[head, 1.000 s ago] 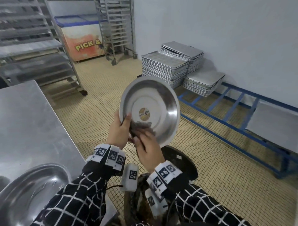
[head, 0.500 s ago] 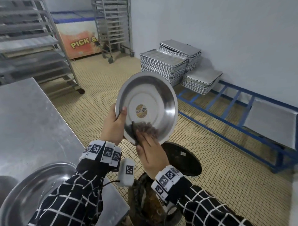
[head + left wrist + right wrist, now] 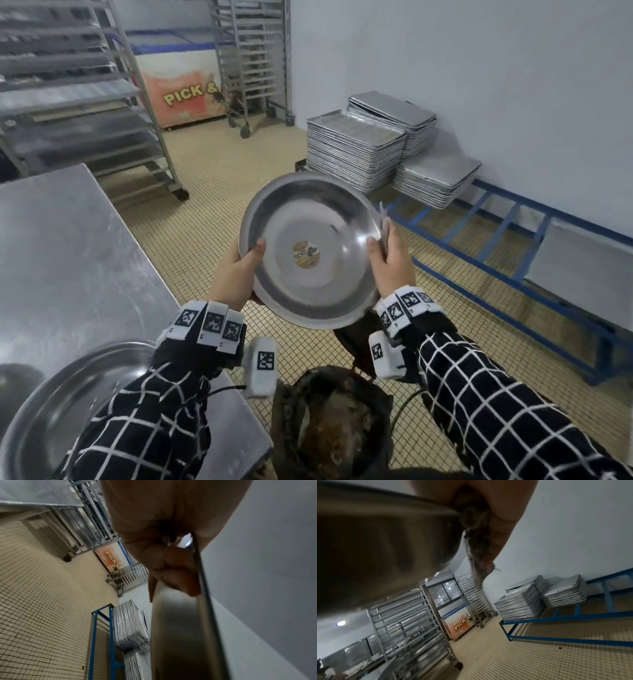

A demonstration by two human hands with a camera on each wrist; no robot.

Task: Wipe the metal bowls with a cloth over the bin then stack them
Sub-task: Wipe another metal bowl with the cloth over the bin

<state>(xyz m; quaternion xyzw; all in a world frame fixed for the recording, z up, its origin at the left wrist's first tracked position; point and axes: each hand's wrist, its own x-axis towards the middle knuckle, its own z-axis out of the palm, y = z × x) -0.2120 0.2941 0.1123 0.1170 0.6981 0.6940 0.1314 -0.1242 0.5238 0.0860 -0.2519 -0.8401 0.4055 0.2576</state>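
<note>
A metal bowl [image 3: 310,250] with a round sticker in its bottom is held tilted above the dark bin [image 3: 330,421]. My left hand [image 3: 236,270] grips its left rim, thumb inside. My right hand [image 3: 388,255] pinches the right rim, thumb inside, fingers behind. A dark, frayed cloth [image 3: 476,545] is pressed between those fingers and the bowl's [image 3: 385,545] outer wall; in the head view only a sliver of cloth [image 3: 384,222] shows past the rim. The left wrist view has the bowl's [image 3: 180,628] underside with my fingers curled under it. A second bowl [image 3: 65,407] lies on the steel table.
The steel table [image 3: 68,260] runs along my left. The bin's black lid [image 3: 352,339] lies on the tiled floor behind the bin. Stacks of baking trays [image 3: 356,150] sit on a blue frame [image 3: 513,253] by the wall. Wheeled racks [image 3: 253,58] stand farther back.
My right hand with the cloth has moved from the bowl's lower inside up to its right rim, the cloth passing to the outside. The bowl has tipped flatter, toward me.
</note>
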